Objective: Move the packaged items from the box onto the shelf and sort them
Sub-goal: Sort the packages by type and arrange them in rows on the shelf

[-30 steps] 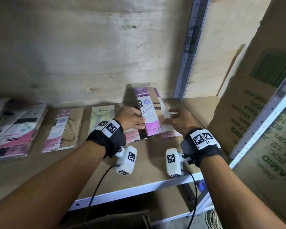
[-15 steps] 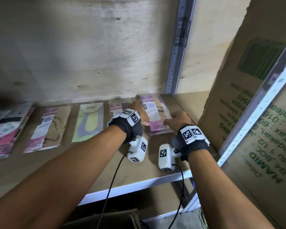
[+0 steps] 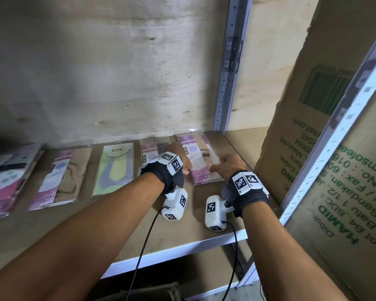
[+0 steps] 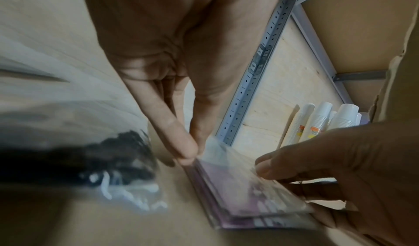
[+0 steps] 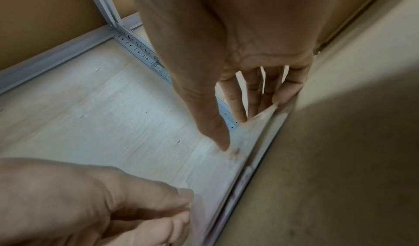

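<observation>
A purple packaged item (image 3: 199, 164) lies flat on top of a like pack at the right end of the shelf board (image 3: 193, 216). My left hand (image 3: 185, 170) is at its left edge. In the left wrist view, thumb and finger of that hand (image 4: 192, 153) pinch the far corner of the pack (image 4: 238, 192). My right hand (image 3: 220, 165) is at the pack's right side. The right wrist view shows this hand (image 5: 247, 122) with straight fingers touching the top and right edge of the pack (image 5: 226, 178). The curled left hand (image 5: 181, 206) holds the near edge.
More packs lie in a row to the left: a pink and black one (image 3: 149, 148), a green one (image 3: 115, 168), a beige one (image 3: 61, 177), and stacks at the far left (image 3: 7, 177). A tall cardboard carton (image 3: 313, 148) stands close on the right, by the metal upright (image 3: 228, 83).
A second ago the purple pack was held tilted up off the shelf. Both hands have lowered it flat onto the pack beneath and stayed at its edges.
</observation>
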Demonstrator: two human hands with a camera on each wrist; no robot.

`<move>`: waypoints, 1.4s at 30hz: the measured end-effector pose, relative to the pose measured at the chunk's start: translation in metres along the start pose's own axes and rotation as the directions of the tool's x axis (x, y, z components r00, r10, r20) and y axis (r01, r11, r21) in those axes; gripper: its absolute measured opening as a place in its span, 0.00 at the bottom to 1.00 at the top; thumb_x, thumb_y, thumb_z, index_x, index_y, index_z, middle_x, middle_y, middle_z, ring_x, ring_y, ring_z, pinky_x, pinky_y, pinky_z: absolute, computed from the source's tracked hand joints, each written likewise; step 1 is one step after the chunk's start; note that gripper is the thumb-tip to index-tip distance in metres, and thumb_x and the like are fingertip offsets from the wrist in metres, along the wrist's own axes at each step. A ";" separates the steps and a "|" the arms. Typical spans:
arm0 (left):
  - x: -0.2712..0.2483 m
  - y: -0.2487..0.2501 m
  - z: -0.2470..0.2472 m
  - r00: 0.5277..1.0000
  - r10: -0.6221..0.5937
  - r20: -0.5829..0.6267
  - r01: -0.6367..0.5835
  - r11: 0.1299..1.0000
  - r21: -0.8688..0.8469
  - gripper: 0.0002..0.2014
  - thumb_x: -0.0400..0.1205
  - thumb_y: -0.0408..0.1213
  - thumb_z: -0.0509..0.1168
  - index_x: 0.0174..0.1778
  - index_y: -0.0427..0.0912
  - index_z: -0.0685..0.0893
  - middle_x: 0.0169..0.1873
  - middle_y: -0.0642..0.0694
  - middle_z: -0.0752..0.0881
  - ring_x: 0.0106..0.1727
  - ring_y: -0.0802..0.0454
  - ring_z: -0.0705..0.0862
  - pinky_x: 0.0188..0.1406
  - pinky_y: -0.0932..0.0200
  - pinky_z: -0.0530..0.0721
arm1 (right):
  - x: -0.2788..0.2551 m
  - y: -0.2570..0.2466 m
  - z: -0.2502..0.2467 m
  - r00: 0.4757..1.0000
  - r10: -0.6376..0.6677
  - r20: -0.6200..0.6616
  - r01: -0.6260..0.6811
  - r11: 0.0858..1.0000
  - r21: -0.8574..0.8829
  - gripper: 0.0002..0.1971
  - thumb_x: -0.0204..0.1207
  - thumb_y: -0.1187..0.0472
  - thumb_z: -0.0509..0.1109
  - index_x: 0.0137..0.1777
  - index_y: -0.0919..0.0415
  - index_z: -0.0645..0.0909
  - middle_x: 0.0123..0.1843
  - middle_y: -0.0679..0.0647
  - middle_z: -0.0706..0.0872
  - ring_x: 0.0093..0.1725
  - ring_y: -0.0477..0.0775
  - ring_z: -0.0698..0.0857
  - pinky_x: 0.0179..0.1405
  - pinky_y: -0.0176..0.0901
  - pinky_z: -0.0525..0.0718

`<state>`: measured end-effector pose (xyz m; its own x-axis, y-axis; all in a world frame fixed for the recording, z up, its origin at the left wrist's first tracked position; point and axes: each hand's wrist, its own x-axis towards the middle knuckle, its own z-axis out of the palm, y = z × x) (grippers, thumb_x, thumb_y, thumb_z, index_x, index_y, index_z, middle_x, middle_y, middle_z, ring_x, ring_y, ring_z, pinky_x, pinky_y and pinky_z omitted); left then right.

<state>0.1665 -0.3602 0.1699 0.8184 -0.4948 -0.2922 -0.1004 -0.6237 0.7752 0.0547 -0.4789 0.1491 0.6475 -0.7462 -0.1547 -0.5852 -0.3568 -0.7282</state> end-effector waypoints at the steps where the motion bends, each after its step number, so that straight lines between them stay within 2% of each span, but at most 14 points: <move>1: -0.002 0.001 -0.003 1.000 0.004 -0.016 -0.004 1.000 0.000 0.10 0.73 0.22 0.77 0.44 0.26 0.83 0.51 0.28 0.90 0.50 0.36 0.92 0.55 0.41 0.90 | -0.002 -0.001 0.000 1.000 -0.001 -0.006 0.001 1.000 0.009 0.27 0.69 0.58 0.81 0.68 0.63 0.81 0.62 0.59 0.87 0.62 0.61 0.84 0.56 0.48 0.81; 5: -0.012 0.001 -0.030 0.983 0.123 -0.139 -0.110 0.989 0.099 0.13 0.75 0.30 0.77 0.51 0.27 0.85 0.50 0.32 0.91 0.50 0.36 0.91 0.53 0.42 0.91 | -0.014 -0.007 -0.004 0.996 -0.039 -0.084 0.037 0.999 -0.030 0.27 0.71 0.57 0.77 0.71 0.59 0.79 0.66 0.60 0.85 0.67 0.62 0.82 0.68 0.53 0.81; 8: -0.023 -0.006 -0.060 0.984 0.138 -0.116 -0.139 0.990 0.000 0.11 0.76 0.29 0.76 0.51 0.29 0.87 0.43 0.33 0.91 0.45 0.38 0.92 0.53 0.43 0.91 | -0.025 -0.017 -0.004 0.985 -0.071 -0.158 0.060 0.995 -0.076 0.20 0.72 0.56 0.76 0.65 0.53 0.83 0.68 0.60 0.83 0.71 0.64 0.78 0.72 0.60 0.77; 11: -0.039 -0.031 -0.088 0.965 0.180 -0.191 -0.207 0.969 -0.133 0.05 0.76 0.28 0.76 0.37 0.36 0.86 0.33 0.36 0.90 0.28 0.46 0.89 0.33 0.56 0.92 | -0.037 -0.030 -0.003 0.969 -0.137 -0.203 0.124 0.989 -0.078 0.13 0.74 0.56 0.75 0.59 0.51 0.86 0.67 0.58 0.84 0.70 0.63 0.79 0.72 0.58 0.77; 14: -0.055 -0.070 -0.116 0.934 0.238 -0.266 -0.298 0.931 -0.211 0.03 0.78 0.30 0.74 0.40 0.38 0.88 0.29 0.40 0.90 0.24 0.49 0.88 0.27 0.62 0.87 | -0.052 -0.045 0.005 0.951 -0.273 -0.146 0.270 0.962 -0.037 0.09 0.75 0.59 0.75 0.55 0.55 0.89 0.56 0.54 0.91 0.61 0.56 0.85 0.66 0.47 0.82; 17: -0.075 -0.109 -0.142 0.917 0.244 -0.316 -0.353 0.865 -0.357 0.05 0.80 0.38 0.74 0.45 0.41 0.88 0.31 0.41 0.90 0.24 0.49 0.85 0.24 0.62 0.82 | -0.076 -0.066 0.024 0.929 -0.368 -0.029 0.369 0.928 0.058 0.06 0.75 0.61 0.76 0.51 0.57 0.88 0.42 0.51 0.92 0.41 0.46 0.88 0.45 0.36 0.85; 20: -0.090 -0.140 -0.164 0.902 0.200 -0.383 -0.359 0.840 -0.406 0.07 0.82 0.39 0.71 0.47 0.38 0.88 0.28 0.44 0.88 0.22 0.51 0.82 0.21 0.64 0.78 | -0.099 -0.087 0.050 0.897 -0.433 0.090 0.423 0.900 0.108 0.06 0.76 0.65 0.75 0.52 0.62 0.87 0.42 0.58 0.92 0.38 0.51 0.88 0.38 0.37 0.83; 23: -0.102 -0.157 -0.195 0.880 0.128 -0.458 -0.335 0.850 -0.407 0.10 0.85 0.37 0.66 0.39 0.37 0.85 0.26 0.43 0.86 0.20 0.53 0.81 0.18 0.66 0.77 | -0.119 -0.103 0.078 0.851 -0.494 0.177 0.486 0.870 0.089 0.04 0.77 0.64 0.74 0.51 0.62 0.86 0.40 0.59 0.93 0.35 0.51 0.87 0.32 0.31 0.81; 26: -0.118 -0.173 -0.229 0.863 0.095 -0.497 -0.327 0.855 -0.404 0.17 0.87 0.42 0.62 0.34 0.38 0.81 0.27 0.42 0.88 0.22 0.50 0.83 0.21 0.63 0.78 | -0.136 -0.120 0.111 0.806 -0.527 0.268 0.520 0.848 0.105 0.03 0.75 0.63 0.74 0.48 0.59 0.87 0.37 0.55 0.93 0.35 0.45 0.88 0.36 0.33 0.80; 29: -0.135 -0.197 -0.261 0.874 0.051 -0.483 -0.277 0.869 -0.409 0.16 0.88 0.37 0.60 0.36 0.37 0.82 0.29 0.40 0.88 0.24 0.49 0.82 0.25 0.62 0.79 | -0.144 -0.145 0.144 0.761 -0.537 0.364 0.521 0.840 0.148 0.03 0.74 0.67 0.72 0.45 0.61 0.87 0.34 0.54 0.91 0.30 0.42 0.87 0.37 0.37 0.84; 35: -0.165 -0.244 -0.326 0.839 0.000 -0.544 -0.206 0.925 -0.318 0.05 0.86 0.35 0.64 0.44 0.41 0.82 0.37 0.42 0.90 0.30 0.46 0.86 0.29 0.57 0.82 | -0.152 -0.220 0.219 0.700 -0.502 0.508 0.495 0.854 0.162 0.05 0.76 0.74 0.67 0.45 0.68 0.85 0.38 0.63 0.90 0.31 0.57 0.88 0.33 0.44 0.89; 38: -0.171 -0.256 -0.346 0.817 -0.034 -0.575 -0.203 0.917 -0.342 0.07 0.84 0.28 0.63 0.41 0.40 0.82 0.34 0.40 0.88 0.27 0.45 0.84 0.27 0.57 0.81 | -0.156 -0.253 0.259 0.700 -0.479 0.530 0.475 0.866 0.156 0.05 0.77 0.71 0.68 0.49 0.66 0.84 0.46 0.68 0.90 0.41 0.66 0.90 0.50 0.59 0.91; 39: -0.172 -0.258 -0.350 0.813 -0.041 -0.581 -0.199 0.918 -0.343 0.09 0.84 0.26 0.63 0.39 0.40 0.82 0.34 0.39 0.87 0.26 0.46 0.83 0.25 0.58 0.81 | -0.157 -0.262 0.272 0.702 -0.483 0.523 0.515 0.852 0.095 0.04 0.77 0.67 0.69 0.50 0.64 0.84 0.48 0.66 0.91 0.44 0.65 0.91 0.51 0.59 0.90; 42: -0.174 -0.267 -0.357 0.816 -0.067 -0.574 -0.165 0.925 -0.343 0.09 0.84 0.25 0.62 0.40 0.39 0.82 0.34 0.37 0.87 0.25 0.48 0.82 0.17 0.64 0.80 | -0.165 -0.281 0.306 0.706 -0.435 0.558 0.524 0.852 0.001 0.08 0.77 0.58 0.75 0.49 0.61 0.80 0.46 0.62 0.87 0.36 0.54 0.89 0.31 0.45 0.87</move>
<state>0.2532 0.1088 0.2138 0.9994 -0.0148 0.0313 -0.0342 -0.2878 0.9571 0.2618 -0.0831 0.1751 0.9845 -0.0582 -0.1653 -0.1589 -0.6940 -0.7023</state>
